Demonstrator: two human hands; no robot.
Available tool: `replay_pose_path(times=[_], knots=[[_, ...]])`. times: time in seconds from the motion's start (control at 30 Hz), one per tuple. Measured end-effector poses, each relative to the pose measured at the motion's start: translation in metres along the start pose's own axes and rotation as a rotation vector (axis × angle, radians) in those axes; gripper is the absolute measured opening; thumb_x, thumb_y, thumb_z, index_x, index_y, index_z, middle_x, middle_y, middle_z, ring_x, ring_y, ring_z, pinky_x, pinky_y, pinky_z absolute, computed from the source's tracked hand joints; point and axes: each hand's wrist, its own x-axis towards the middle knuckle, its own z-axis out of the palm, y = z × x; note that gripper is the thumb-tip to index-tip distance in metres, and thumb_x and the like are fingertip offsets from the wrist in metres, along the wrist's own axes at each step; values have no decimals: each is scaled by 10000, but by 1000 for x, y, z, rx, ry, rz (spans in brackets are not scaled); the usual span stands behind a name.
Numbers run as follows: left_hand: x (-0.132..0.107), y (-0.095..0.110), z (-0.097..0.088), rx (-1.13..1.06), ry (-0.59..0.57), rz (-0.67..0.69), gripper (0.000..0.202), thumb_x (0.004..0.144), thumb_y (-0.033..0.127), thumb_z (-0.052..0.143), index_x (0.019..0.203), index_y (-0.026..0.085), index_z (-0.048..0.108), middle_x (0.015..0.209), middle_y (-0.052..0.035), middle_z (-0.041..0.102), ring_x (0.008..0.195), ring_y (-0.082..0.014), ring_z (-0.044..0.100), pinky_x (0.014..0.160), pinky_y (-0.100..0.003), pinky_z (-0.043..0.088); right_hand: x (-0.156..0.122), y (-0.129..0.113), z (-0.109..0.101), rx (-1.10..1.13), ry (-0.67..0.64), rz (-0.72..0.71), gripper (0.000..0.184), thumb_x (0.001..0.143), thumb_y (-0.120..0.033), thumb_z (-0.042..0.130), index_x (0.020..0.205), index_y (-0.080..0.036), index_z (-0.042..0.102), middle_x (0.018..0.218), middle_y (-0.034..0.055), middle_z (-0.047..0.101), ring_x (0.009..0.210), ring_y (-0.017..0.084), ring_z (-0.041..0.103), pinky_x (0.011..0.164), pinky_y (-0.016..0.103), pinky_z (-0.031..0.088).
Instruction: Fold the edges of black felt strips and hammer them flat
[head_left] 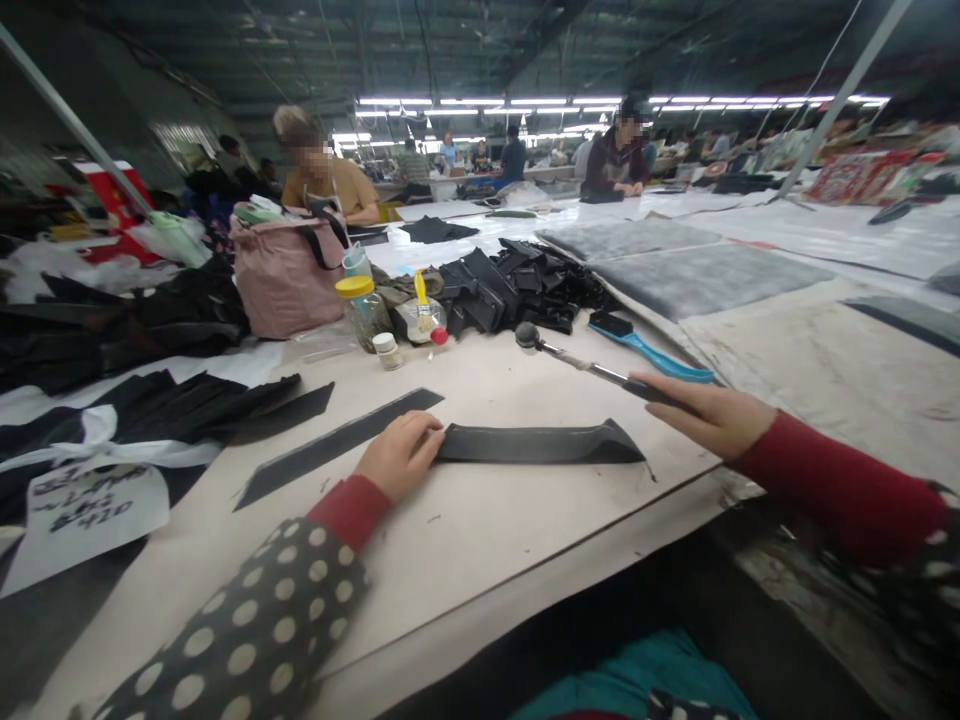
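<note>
Only readable bit's the white paper tag (94,510) at about 8 o'clock: black marker handwriting, bottom line maybe ending "420", the rest is just scrawl to me.

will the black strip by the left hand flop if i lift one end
The thin black leather-like strip is probably floppy: its right end rises in a soft fold. Being thin, it probably weighs little.
</note>
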Motion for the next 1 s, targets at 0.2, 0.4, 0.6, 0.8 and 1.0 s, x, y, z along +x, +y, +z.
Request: replay_pose_path(times=[0.2,0.4,0.6,0.8,1.0], knots=[[-1,-2,3,37,-21,-15,318,826,354,421,1033,148,549,1084,-89,548,1019,-198,473,894,-372,388,70,26,30,-226,-126,-111,484,823,-382,328,1224,-152,470,958,130,591,848,241,563,740,366,442],[-3,4,0,80,-39,-32,305,796,326,482,1047,169,556,1097,-79,548,1017,-200,475,887,-384,401,56,-6,47,-56,-71,-167,471,799,-471,358,1083,-144,542,880,101,592,728,189,567,669,316,437],[-2,7,-2,82,-31,-26,282,783,289,498,1034,177,561,1084,-78,558,1002,-197,491,873,-388,421,34,-34,56,166,-288,-82,402,653,-398,554,984,-172,543,691,27,614,586,169,549,553,287,419],[2,-3,-3,-297,105,-237,354,850,366,330,968,152,586,995,-79,606,941,-184,547,853,-359,440,59,-34,30,558,-209,-110,308,726,-435,465,789,-162,594,745,24,622,693,153,560,653,278,448],[4,-11,-3,-546,155,-550,525,823,523,280,1039,134,557,1021,-96,601,919,-213,565,795,-366,473,118,-52,-5,668,64,-135,304,720,-411,516,841,-145,600,718,14,597,659,137,547,644,276,448]])
